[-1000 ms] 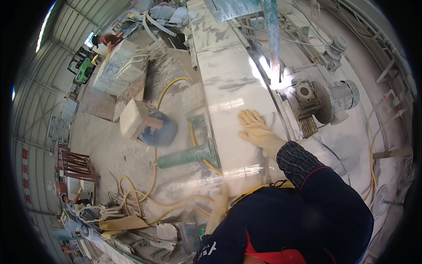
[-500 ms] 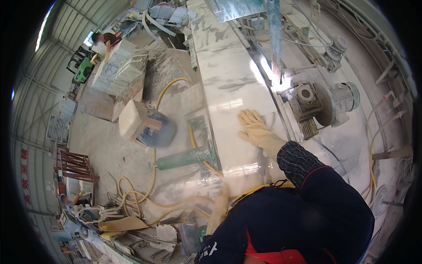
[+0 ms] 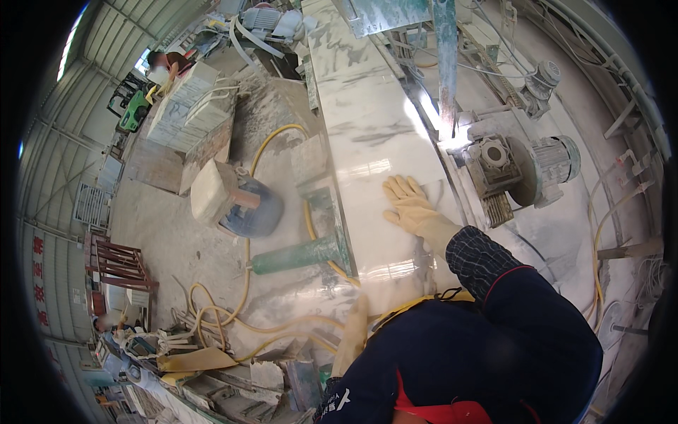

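Observation:
A long, glossy white marble slab [image 3: 381, 148] with grey veins runs away from me. My right hand [image 3: 409, 207], in a cream rubber glove, lies flat on its surface with the fingers spread. My left hand [image 3: 353, 336], gloved the same way, is lower down by the slab's near left edge. It shows edge-on and partly behind my body, so its grip is hidden. Right of the slab stands a machine with a gearbox [image 3: 492, 157] and a grey motor [image 3: 554, 168]. A bright light shines beside an upright blue-green post [image 3: 445, 63].
A green cylinder [image 3: 300, 256] juts out left of the slab. Beyond it stands a blue drum [image 3: 256, 208] with a pale block beside it. Yellow hoses [image 3: 244, 297] trail over the floor. Stone offcuts [image 3: 268, 374] lie at lower left. Another person [image 3: 173, 65] is beside stacked blocks [image 3: 185, 92] at the far left.

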Demonstrator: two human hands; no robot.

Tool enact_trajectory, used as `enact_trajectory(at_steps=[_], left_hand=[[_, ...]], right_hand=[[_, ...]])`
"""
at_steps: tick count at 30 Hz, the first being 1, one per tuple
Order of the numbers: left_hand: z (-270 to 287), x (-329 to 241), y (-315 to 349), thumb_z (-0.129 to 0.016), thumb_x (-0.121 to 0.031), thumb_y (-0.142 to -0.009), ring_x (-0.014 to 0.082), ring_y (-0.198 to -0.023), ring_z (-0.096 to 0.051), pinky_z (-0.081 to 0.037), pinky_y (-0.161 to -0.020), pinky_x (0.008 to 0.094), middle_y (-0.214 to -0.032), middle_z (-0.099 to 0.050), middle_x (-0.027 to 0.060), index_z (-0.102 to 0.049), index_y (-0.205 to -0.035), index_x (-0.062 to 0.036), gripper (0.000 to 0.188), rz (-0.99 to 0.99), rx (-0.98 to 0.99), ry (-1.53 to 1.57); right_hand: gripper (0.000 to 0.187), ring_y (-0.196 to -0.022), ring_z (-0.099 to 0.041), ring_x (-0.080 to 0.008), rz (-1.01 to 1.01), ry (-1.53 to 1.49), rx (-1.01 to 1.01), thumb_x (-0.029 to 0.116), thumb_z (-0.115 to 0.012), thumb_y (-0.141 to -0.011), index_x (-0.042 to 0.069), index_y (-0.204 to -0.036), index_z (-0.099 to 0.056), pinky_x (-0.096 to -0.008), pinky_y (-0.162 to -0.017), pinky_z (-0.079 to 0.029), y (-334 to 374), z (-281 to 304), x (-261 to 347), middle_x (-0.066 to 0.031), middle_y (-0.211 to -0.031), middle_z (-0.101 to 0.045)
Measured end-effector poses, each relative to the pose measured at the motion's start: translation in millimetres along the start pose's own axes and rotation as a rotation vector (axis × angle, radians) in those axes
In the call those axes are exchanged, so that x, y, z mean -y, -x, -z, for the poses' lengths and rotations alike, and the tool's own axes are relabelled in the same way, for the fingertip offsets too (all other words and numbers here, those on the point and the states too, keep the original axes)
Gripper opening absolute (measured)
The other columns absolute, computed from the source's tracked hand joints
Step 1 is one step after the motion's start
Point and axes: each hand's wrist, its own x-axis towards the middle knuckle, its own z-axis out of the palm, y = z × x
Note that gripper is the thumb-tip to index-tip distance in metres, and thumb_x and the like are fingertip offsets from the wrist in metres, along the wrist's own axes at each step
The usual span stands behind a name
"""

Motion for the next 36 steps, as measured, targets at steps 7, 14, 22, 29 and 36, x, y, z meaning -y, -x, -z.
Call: enact_trajectory(at_steps=[7,14,22,29,36], left_hand=[[0.9,10.6,-15.1,-0.042,-0.053,-0.109,0.0301,-0.137,-0.054,-0.039,-0.114,0.0384,-0.145,-0.061,0.0226,-0.057,-0.143,0.0050,0.069,0.040,-0.031,-0.069],[6.2,14.7,-22.9,-0.041,-0.051,-0.110,0.0332,-0.137,-0.053,-0.039,-0.114,0.0387,-0.142,-0.062,0.0237,-0.053,-0.145,0.0053,0.068,-0.045,0.021,-0.172],[-0.2,-25.1,19.6,-0.045,-0.046,-0.112,0.0256,-0.131,-0.056,-0.042,-0.112,0.0374,-0.142,-0.062,0.0172,-0.056,-0.141,0.0075,0.062,-0.237,0.046,0.015],[-0.4,8.4,-26.9,-0.044,-0.045,-0.112,0.0240,-0.119,-0.065,-0.051,-0.101,0.0348,-0.128,-0.068,0.0160,-0.058,-0.140,0.0050,0.059,-0.030,0.112,0.261],[-11.2,48.7,-15.1,-0.053,-0.033,-0.107,0.0241,-0.106,-0.070,-0.057,-0.092,0.0351,-0.119,-0.072,0.0158,-0.059,-0.136,0.0020,0.046,-0.102,-0.031,0.352]], right_hand=[[0.073,-0.160,-0.015,-0.0326,0.009,0.003,-0.035,0.038,-0.053,-0.101,-0.003,-0.158,-0.035,-0.0459,-0.131,-0.007,-4.0,-3.6,-3.8,-0.0188,-0.168,-0.029],[0.072,-0.160,-0.017,-0.0328,0.006,-0.007,-0.048,0.037,-0.054,-0.100,-0.003,-0.158,-0.036,-0.0458,-0.131,-0.008,-8.3,-4.3,-6.3,-0.0189,-0.168,-0.031],[0.072,-0.160,-0.016,-0.0324,-0.009,-0.008,-0.039,0.037,-0.054,-0.100,-0.002,-0.159,-0.035,-0.0459,-0.131,-0.008,-13.6,-0.7,-5.7,-0.0181,-0.168,-0.030],[0.075,-0.160,-0.016,-0.0306,-0.011,-0.014,-0.005,0.039,-0.055,-0.100,-0.001,-0.160,-0.034,-0.0452,-0.131,-0.007,-20.7,7.1,-5.9,-0.0175,-0.170,-0.028],[0.078,-0.160,-0.018,-0.0307,-0.022,0.103,0.027,0.046,-0.050,-0.102,0.001,-0.162,-0.031,-0.0460,-0.131,-0.007,-27.5,5.7,-8.4,-0.0181,-0.170,-0.028]])
